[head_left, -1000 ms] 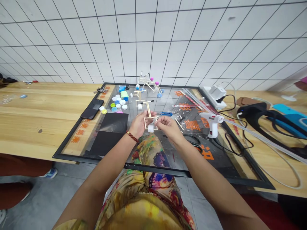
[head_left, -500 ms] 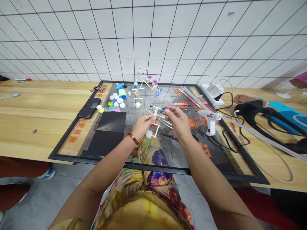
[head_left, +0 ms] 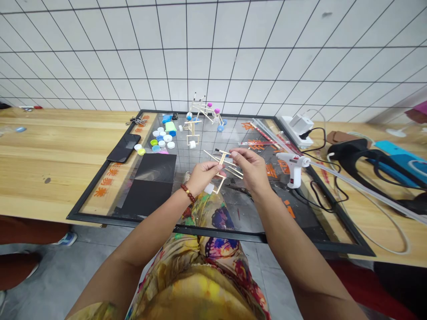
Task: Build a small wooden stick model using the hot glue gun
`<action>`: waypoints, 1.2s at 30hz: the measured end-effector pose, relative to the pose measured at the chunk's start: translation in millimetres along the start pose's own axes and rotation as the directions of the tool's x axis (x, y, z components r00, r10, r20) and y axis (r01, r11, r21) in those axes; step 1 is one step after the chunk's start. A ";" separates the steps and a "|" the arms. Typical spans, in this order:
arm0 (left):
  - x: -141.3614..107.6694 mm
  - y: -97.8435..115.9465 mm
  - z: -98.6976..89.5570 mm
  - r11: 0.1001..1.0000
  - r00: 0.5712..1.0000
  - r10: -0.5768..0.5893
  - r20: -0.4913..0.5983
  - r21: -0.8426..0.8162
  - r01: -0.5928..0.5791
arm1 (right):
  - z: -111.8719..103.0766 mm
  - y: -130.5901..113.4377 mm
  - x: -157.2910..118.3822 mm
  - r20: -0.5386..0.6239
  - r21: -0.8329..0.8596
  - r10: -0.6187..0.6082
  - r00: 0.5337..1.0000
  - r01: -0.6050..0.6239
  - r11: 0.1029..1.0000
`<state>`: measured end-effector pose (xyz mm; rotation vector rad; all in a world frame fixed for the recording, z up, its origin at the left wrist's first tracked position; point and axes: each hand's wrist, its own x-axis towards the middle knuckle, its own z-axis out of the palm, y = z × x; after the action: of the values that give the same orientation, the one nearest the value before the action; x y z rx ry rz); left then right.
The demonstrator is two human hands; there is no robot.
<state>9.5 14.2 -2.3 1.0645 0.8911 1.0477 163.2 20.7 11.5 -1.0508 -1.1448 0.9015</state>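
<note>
My left hand (head_left: 203, 177), with a beaded bracelet at the wrist, pinches a small wooden stick frame (head_left: 218, 186) between thumb and fingers. A white piece (head_left: 209, 189) sits at the frame's lower left end. My right hand (head_left: 251, 171) is closed at the fingertips on a thin pale stick with a dark tip (head_left: 223, 152). That stick lies across the frame's upper end, at or very near it; I cannot tell whether they are joined. Beneath the hands, several loose wooden sticks (head_left: 235, 170) lie on the black-framed glass panel (head_left: 213, 233).
Stick figures (head_left: 192, 129) stand beyond my hands. Bottle caps (head_left: 167, 138), a phone (head_left: 124, 149) and black sheets (head_left: 151, 184) lie leftward. Rightward are a white glue gun (head_left: 293, 168) with its cable, clear glue sticks (head_left: 267, 131), a power strip (head_left: 295, 129) and black goggles (head_left: 363, 164).
Both hands have shifted slightly right. The frame in my left hand leans more to the right, and the dark-tipped stick has come down a little and tilted with it.
</note>
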 end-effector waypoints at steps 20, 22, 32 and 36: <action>-1.8 -0.9 1.9 0.998 0.999 -0.040 0.023 0.052 0.039 | -15.8 -4.2 -0.3 0.250 -0.289 -0.360 0.899 0.424 0.858; -1.9 -1.0 1.8 0.998 0.999 -0.038 0.029 0.055 0.037 | -16.7 -3.8 -0.2 0.248 -0.291 -0.350 0.903 0.415 0.862; -1.8 -4.4 0.9 0.996 1.000 -0.006 0.025 0.090 0.003 | -15.8 -4.8 0.1 0.236 -0.308 -0.324 0.916 0.387 0.869; -1.1 -3.4 0.4 0.999 1.000 -0.010 0.019 0.052 0.009 | -19.1 0.3 3.7 0.232 -0.323 -0.305 0.924 0.369 0.872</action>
<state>10.4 12.6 -5.4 1.1106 0.9114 1.0100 182.6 20.9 10.6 -1.0305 -1.6308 0.5175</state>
